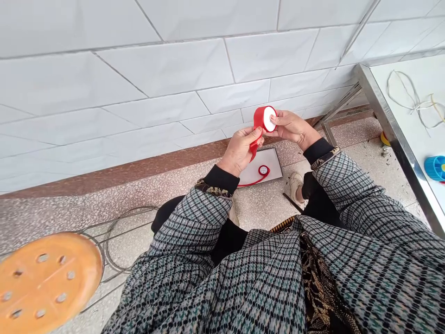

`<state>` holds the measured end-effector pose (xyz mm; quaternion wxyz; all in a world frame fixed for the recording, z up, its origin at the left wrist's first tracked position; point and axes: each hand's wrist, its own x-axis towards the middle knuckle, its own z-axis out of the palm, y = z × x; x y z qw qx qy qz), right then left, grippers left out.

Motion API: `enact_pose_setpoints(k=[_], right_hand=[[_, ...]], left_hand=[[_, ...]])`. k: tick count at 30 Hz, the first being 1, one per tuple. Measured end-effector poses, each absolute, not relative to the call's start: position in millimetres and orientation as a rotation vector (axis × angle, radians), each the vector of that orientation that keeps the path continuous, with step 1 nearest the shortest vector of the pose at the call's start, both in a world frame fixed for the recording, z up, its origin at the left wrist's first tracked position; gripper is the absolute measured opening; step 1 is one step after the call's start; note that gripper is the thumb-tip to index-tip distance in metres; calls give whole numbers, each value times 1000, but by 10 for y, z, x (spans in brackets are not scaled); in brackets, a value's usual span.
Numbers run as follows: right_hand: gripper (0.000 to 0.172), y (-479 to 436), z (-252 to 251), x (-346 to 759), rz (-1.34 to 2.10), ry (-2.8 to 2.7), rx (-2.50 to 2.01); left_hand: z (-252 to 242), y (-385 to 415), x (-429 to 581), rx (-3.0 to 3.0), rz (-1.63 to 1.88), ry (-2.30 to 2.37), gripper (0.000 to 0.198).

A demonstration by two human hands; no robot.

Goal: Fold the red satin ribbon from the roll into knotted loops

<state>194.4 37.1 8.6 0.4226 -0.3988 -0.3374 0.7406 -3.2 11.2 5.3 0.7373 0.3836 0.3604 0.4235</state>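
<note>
1. Gripping one red tape roll point(266, 119), the right hand point(294, 127) is seen closed about its far side, with a fingertip laid on the roll's white face. The roll is held up before the tiled wall point(139, 69), between the two hands.
2. One red strip point(253, 149) is drawn down from that roll and is pinched between the thumb and fingers of the left hand point(239, 150), which is closed on it.
3. Two hands are counted, both the person's own, each shown coming out of one of two checked sleeves point(194, 218).
4. A second, smaller red roll point(263, 170) is seen lying on one white board point(274, 160), which is laid on the floor point(264, 204) below the hands. A red tail is curved away from it to the left.
5. One orange stool seat point(45, 278), pierced with holes, is shown at lower left. One wire coil point(118, 232) is laid on the floor just beside it.
6. One steel-edged table point(392, 125) is seen at right. A tangle of thin wires point(410, 99) and one blue round item point(436, 167), cut off by the frame edge, are borne on its white top.
</note>
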Motion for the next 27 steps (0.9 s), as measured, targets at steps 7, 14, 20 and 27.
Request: enact_pose_setpoints(k=[7, 14, 20, 27], right_hand=[[50, 354, 29, 1797, 1858, -708, -925], [35, 359, -52, 1607, 1789, -591, -843], [34, 372, 1, 1541, 1731, -576, -846], [34, 336, -15, 1462, 1715, -562, -834]], left_hand=[[44, 62, 29, 776, 1002, 812, 26], [11, -2, 129, 702, 1096, 769, 35], [101, -22, 107, 723, 1126, 800, 35], [72, -10, 124, 831, 1142, 878, 34]])
